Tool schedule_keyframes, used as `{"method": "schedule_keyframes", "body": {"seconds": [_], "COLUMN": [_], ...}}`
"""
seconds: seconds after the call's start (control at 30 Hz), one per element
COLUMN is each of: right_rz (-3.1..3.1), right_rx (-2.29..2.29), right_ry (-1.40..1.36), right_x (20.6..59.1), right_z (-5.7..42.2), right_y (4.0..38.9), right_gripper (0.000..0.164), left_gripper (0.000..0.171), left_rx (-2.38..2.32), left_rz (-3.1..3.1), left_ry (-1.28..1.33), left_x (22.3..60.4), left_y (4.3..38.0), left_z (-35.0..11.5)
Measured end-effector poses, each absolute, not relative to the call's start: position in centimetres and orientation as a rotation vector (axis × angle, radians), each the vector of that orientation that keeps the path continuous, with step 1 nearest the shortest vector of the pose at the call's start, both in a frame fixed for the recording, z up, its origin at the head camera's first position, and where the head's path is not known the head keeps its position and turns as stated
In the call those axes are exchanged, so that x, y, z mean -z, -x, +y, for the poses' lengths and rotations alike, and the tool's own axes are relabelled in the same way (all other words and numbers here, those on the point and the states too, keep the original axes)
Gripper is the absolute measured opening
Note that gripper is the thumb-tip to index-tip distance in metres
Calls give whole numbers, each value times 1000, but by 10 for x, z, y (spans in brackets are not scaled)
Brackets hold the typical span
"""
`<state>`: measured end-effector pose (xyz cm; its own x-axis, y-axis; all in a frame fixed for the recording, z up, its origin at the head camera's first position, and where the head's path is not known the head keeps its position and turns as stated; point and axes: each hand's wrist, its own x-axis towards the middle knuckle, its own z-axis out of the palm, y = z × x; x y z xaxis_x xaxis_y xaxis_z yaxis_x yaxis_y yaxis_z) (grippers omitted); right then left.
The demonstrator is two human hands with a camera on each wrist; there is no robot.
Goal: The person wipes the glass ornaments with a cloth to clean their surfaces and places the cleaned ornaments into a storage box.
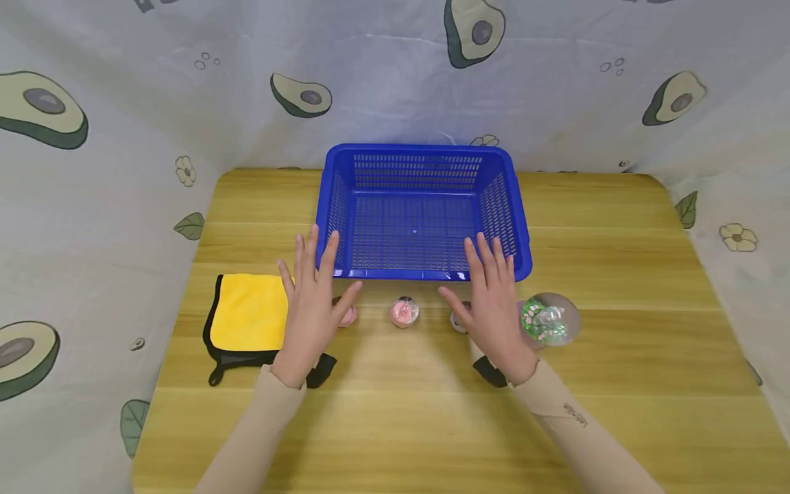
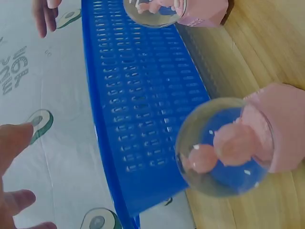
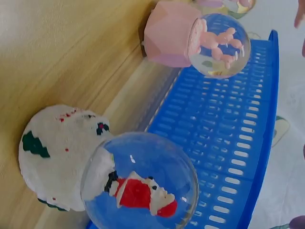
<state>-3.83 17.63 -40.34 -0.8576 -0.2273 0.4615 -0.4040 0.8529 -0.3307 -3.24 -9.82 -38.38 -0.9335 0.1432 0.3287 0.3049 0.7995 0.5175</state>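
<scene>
snow globes: four in a row on the wooden table [image 1: 617, 425], just in front of the blue basket [image 1: 426, 264]
pink globe, left [image 2: 228, 145]: pink base, pink figure inside clear sphere; sits under the left hand's thumb side, mostly hidden in head view, clear in left wrist view
pink globe, middle [image 1: 404, 312]: between the two hands, untouched; also seen in right wrist view beside the basket wall
santa globe [image 3: 128, 179]: white base with green and red marks, red-and-white figure inside; under the right hand, only a sliver shows in head view
green globe [image 1: 548, 320]: largest, green and pink contents, just right of the right hand, not touched
left hand [image 1: 315, 302]: flat, fingers straight and spread, palm down, hovering over the table; fingertips reach the basket's near-left rim; holds nothing. Contact with the pink globe below it: cannot tell
right hand [image 1: 494, 305]: same posture, fingers straight and slightly spread, tips at the basket's near-right rim; nothing gripped
basket: perforated blue plastic, rectangular, nothing inside, centred toward the table's far edge
yellow cloth [image 1: 249, 312]: folded, black trim, lies on table left of left hand, partly under the wrist
backdrop [image 1: 92, 171]: pale fabric with avocado and flower print, wraps three sides of the table
sleeves: beige, both arms
</scene>
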Motion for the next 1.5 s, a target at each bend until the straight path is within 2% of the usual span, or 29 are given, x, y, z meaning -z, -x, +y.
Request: {"method": "schedule_keyframes", "body": {"seconds": [0.33, 0.6, 0.7, 0.83, 1.23, 1.5], "right_rz": [-2280, -2060, -1977, -1972, -2054, -2082], "right_rx": [-1175, -1575, -1763, -1940, -2200, -2245], "right_ry": [-534, -639, -696, -694, -680, -683], "right_x": [410, 409, 411, 414, 434, 447], "right_z": [159, 137, 127, 114, 76, 59], "right_y": [34, 25, 20, 12, -9, -9], "right_gripper": [69, 62, 62, 74, 70, 71], "left_gripper": [57, 55, 55, 55, 50, 50], "left_rx": [1552, 2118, 2214, 2287, 2411, 2409], "left_rz": [-2255, -1969, -1913, -1884, -2036, -2173], "left_ry": [362, 243, 235, 233, 216, 287], "left_x": [378, 382, 383, 391, 434, 445], "left_y": [22, 16, 14, 11, 4, 3], "left_z": [-128, -160, -171, -186, -237, -246]}}
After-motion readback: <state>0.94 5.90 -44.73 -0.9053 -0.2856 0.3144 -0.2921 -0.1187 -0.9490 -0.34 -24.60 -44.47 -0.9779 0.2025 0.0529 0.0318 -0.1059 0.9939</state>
